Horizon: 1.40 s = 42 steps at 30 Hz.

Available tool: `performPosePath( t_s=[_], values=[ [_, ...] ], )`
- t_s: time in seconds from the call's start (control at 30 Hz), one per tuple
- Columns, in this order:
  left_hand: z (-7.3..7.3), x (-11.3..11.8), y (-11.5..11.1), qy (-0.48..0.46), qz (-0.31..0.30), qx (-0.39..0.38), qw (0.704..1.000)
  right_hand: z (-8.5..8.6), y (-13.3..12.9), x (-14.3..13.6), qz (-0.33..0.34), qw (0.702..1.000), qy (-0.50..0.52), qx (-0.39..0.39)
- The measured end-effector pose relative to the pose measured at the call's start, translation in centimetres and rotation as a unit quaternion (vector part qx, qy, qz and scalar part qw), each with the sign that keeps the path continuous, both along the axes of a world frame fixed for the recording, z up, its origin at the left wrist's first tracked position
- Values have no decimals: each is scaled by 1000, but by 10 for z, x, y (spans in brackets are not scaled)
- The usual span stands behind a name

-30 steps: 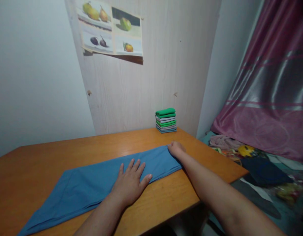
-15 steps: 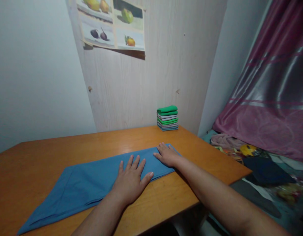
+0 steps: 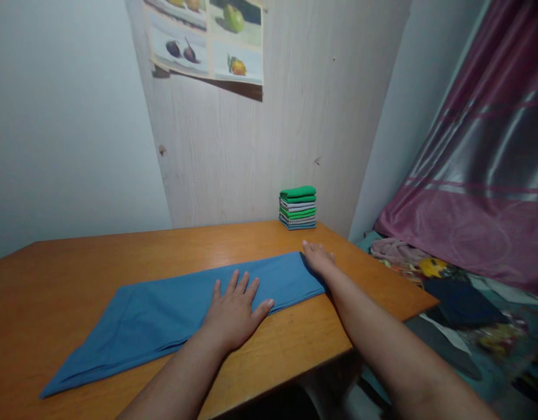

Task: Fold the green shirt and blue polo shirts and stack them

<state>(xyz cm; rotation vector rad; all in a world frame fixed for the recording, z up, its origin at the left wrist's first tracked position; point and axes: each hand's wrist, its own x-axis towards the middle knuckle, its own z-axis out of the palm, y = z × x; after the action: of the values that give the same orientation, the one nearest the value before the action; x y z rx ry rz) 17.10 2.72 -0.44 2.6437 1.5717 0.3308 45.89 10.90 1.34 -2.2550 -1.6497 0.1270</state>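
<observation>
A pair of blue trousers point(image 3: 164, 309), folded lengthwise, lies in a long strip across the wooden table point(image 3: 269, 361). The wider, pointed end is at the left and the narrow end at the right. My left hand point(image 3: 234, 318) is flat on the near middle part of the cloth, with its fingers spread. At the narrow right end, my right hand point(image 3: 319, 259) is turned on its side along the cloth's edge. Its thumb points up and the fingers stretch out beyond the edge; they are partly hidden behind the hand.
A neat stack of folded cloths point(image 3: 298, 208), green, white, checked and blue, stands at the table's far right corner. Behind is a wall with a fruit poster point(image 3: 207, 44). Right of the table hang pink curtains point(image 3: 470, 221), above a heap of clothes and bags point(image 3: 465, 303).
My right hand has slid off the top of the cloth to its right end and turned on its side. My left hand has stayed flat in place. The view has shifted slightly.
</observation>
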Motion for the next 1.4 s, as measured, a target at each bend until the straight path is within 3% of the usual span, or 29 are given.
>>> performPosePath(
  t_s=[0.17,0.37,0.47,0.63,0.83,0.97,1.1,1.23,1.4],
  values=[
    [0,0,0,-2,1,-2,1000,17,1,-1,48,997,-25,50],
    [-1,1,1,-6,1,-3,1000,-9,-5,-30,157,986,-44,-36],
    [-1,1,1,-9,0,-4,1000,-17,-8,-31,157,983,-50,-78],
    [-1,2,1,-11,-2,-12,1000,-7,-11,-34,133,986,-59,-83],
    [-2,3,1,-20,-2,-8,1000,-6,-28,-50,205,972,-88,-79],
    [-1,3,-1,-22,-1,-19,1000,-6,-32,-58,189,973,-98,-89],
    [2,4,-3,-20,-1,-27,999,2,-27,-86,233,971,-30,-31],
    [7,4,-6,-18,-6,-36,999,0,-28,-122,343,933,111,17],
    [13,1,-8,-52,-20,-64,996,-15,-33,-136,358,922,142,-39]
  ],
)
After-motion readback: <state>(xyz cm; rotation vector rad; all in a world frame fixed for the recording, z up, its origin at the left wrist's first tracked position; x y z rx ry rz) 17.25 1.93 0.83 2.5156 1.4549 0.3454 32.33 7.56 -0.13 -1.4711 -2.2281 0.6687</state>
